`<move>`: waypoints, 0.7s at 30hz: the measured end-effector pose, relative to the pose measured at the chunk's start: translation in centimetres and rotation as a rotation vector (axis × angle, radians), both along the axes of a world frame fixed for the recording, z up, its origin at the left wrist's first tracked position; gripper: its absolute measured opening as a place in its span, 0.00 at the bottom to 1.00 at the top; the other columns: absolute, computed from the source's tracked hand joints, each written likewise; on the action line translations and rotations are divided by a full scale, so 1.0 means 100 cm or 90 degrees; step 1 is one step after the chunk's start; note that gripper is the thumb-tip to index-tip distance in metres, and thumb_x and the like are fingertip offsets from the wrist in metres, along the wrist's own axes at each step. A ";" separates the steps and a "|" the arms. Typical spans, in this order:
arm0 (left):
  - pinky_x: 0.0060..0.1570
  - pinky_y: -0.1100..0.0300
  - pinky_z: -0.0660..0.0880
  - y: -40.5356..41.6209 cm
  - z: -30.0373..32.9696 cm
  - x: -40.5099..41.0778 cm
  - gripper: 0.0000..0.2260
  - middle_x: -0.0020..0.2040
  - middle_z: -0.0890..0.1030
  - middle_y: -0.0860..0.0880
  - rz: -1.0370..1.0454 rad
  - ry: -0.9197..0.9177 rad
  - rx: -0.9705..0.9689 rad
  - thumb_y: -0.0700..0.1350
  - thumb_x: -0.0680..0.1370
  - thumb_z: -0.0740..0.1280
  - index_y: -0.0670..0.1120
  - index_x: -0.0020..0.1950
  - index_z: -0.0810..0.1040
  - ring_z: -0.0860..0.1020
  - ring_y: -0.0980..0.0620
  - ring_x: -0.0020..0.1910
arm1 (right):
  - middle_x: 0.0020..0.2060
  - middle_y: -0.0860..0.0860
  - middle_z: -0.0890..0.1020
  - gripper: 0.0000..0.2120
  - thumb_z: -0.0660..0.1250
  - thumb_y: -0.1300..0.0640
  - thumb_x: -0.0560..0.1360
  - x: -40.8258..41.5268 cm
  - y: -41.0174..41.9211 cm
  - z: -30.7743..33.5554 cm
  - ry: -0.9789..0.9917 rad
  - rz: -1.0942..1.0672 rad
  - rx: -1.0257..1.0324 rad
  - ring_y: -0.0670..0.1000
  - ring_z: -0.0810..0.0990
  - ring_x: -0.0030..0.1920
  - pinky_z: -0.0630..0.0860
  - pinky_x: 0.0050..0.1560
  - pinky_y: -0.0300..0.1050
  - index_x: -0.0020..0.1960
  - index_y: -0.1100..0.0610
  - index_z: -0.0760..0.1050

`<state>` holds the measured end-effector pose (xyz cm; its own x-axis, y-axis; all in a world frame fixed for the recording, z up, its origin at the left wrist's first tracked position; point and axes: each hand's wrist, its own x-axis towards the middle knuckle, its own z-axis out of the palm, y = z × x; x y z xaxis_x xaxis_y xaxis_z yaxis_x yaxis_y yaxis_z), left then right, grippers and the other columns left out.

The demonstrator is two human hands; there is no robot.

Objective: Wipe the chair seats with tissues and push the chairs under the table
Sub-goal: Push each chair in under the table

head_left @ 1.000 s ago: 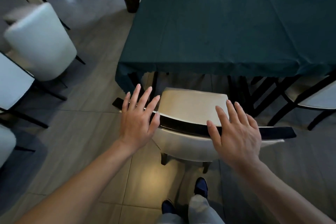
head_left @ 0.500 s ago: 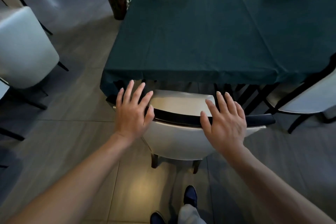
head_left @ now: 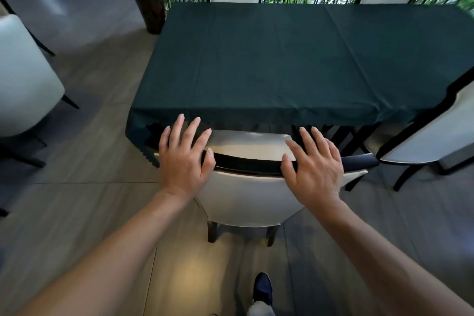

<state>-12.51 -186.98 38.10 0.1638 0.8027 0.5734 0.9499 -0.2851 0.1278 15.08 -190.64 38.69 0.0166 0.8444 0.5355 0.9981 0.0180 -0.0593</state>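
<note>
both hands flat, fingers spread, nothing gripped: left hand [head_left: 185,159] and right hand [head_left: 314,169] press chair [head_left: 246,197] top rail for even shove; seat partly under table [head_left: 282,64] near edge.

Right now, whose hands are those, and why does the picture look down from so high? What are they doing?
The picture comes from a camera worn on a person's head, so you see what they see when looking down. The two arms reaching out are that person's own. The left hand and the right hand lie flat, fingers spread, on the dark top edge of a white chair. Neither hand has a grip on anything; they just press against the chair back. No tissue shows. The chair's seat is partly under the table, which wears a dark green cloth with nothing on it. More white chairs stand around, and a potted plant sits in the corner. Below, that is the person's shoe.
</note>
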 end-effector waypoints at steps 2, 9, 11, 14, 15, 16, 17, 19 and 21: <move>0.76 0.38 0.60 0.009 0.002 -0.003 0.21 0.73 0.76 0.43 0.002 -0.005 0.003 0.51 0.81 0.56 0.46 0.66 0.83 0.66 0.39 0.78 | 0.70 0.58 0.78 0.23 0.57 0.44 0.80 -0.005 0.006 -0.001 0.007 -0.009 0.009 0.61 0.71 0.76 0.66 0.74 0.60 0.64 0.54 0.83; 0.76 0.37 0.60 0.027 0.001 -0.017 0.21 0.73 0.76 0.43 0.002 -0.018 0.009 0.50 0.80 0.56 0.45 0.64 0.84 0.66 0.38 0.78 | 0.69 0.57 0.80 0.23 0.56 0.44 0.81 -0.020 0.020 -0.005 0.002 -0.005 0.018 0.61 0.73 0.74 0.66 0.73 0.59 0.61 0.53 0.84; 0.77 0.37 0.59 0.031 -0.003 -0.014 0.21 0.73 0.76 0.43 0.003 -0.023 0.018 0.51 0.81 0.55 0.46 0.65 0.83 0.65 0.39 0.78 | 0.67 0.58 0.81 0.21 0.58 0.45 0.80 -0.015 0.024 -0.006 0.000 0.003 0.051 0.61 0.75 0.72 0.69 0.71 0.59 0.59 0.54 0.85; 0.77 0.37 0.58 0.037 -0.009 -0.007 0.21 0.74 0.75 0.44 0.005 -0.021 0.034 0.51 0.82 0.55 0.47 0.66 0.82 0.64 0.40 0.79 | 0.64 0.57 0.83 0.19 0.60 0.47 0.79 -0.005 0.032 -0.007 0.000 0.003 0.088 0.61 0.78 0.70 0.72 0.69 0.59 0.55 0.54 0.87; 0.77 0.37 0.58 0.038 -0.011 -0.003 0.21 0.74 0.75 0.45 0.004 -0.018 0.037 0.51 0.83 0.54 0.47 0.66 0.82 0.64 0.40 0.79 | 0.64 0.57 0.84 0.19 0.61 0.47 0.79 0.000 0.035 -0.007 0.000 0.004 0.098 0.61 0.78 0.69 0.73 0.69 0.59 0.54 0.55 0.87; 0.77 0.38 0.58 0.040 -0.012 0.002 0.22 0.75 0.75 0.45 0.001 -0.015 0.038 0.52 0.83 0.53 0.48 0.67 0.81 0.63 0.41 0.80 | 0.63 0.57 0.84 0.19 0.61 0.48 0.79 0.006 0.037 -0.007 -0.002 0.006 0.105 0.61 0.78 0.69 0.73 0.69 0.60 0.54 0.55 0.87; 0.77 0.38 0.58 0.042 -0.013 0.006 0.23 0.75 0.74 0.45 -0.003 -0.015 0.038 0.53 0.84 0.51 0.48 0.67 0.81 0.63 0.42 0.80 | 0.63 0.58 0.84 0.19 0.60 0.48 0.79 0.011 0.040 -0.006 -0.005 0.007 0.109 0.61 0.78 0.69 0.72 0.69 0.61 0.54 0.55 0.87; 0.78 0.39 0.58 0.049 -0.013 0.009 0.23 0.75 0.75 0.46 -0.009 -0.021 0.041 0.53 0.84 0.51 0.48 0.66 0.82 0.63 0.42 0.80 | 0.64 0.58 0.83 0.20 0.59 0.48 0.79 0.013 0.044 -0.005 -0.004 -0.004 0.106 0.62 0.76 0.71 0.70 0.71 0.63 0.55 0.56 0.87; 0.78 0.39 0.58 0.059 -0.012 -0.003 0.22 0.74 0.75 0.45 -0.009 -0.023 0.044 0.52 0.83 0.53 0.48 0.65 0.82 0.64 0.41 0.79 | 0.67 0.58 0.81 0.21 0.58 0.47 0.80 -0.002 0.048 -0.006 -0.001 -0.020 0.091 0.62 0.74 0.73 0.67 0.73 0.63 0.57 0.55 0.86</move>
